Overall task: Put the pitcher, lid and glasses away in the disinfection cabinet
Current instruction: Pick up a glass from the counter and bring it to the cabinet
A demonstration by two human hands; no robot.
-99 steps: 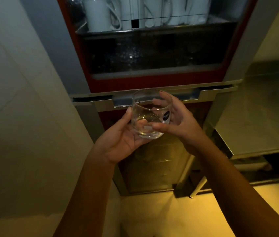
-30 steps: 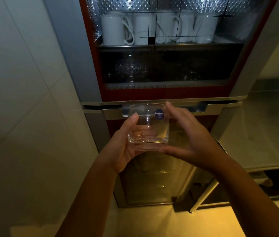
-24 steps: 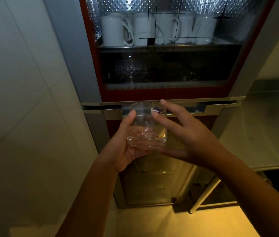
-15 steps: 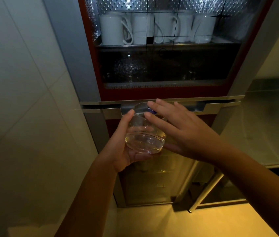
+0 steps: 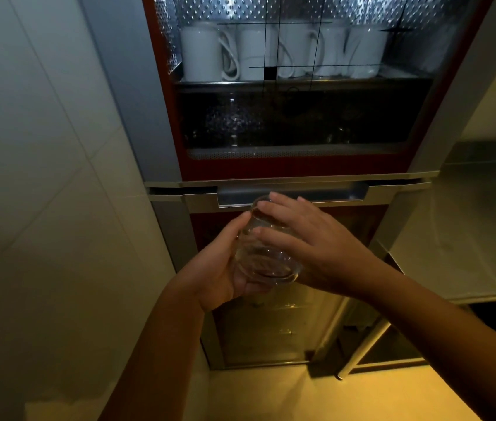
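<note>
A clear drinking glass [image 5: 266,262] is tipped so its base faces me, held in front of the red-framed disinfection cabinet [image 5: 301,171]. My left hand [image 5: 225,265] grips it from the left with thumb up along its side. My right hand [image 5: 310,241] lies over its top right side, fingers stretched across the glass towards the rim. The cabinet's upper compartment is open, with a dark lower shelf [image 5: 295,151] where faint glassware shows. No pitcher or lid can be made out.
Several white mugs [image 5: 201,53] stand on the cabinet's top shelf. A steel handle recess [image 5: 331,192] runs across the lower door just behind my hands. A tiled wall [image 5: 43,177] is on the left, a steel counter [image 5: 468,238] on the right.
The glass has been turned from upright to tipped, base towards me. My right hand slid from its right side over its top, and both hands sank slightly.
</note>
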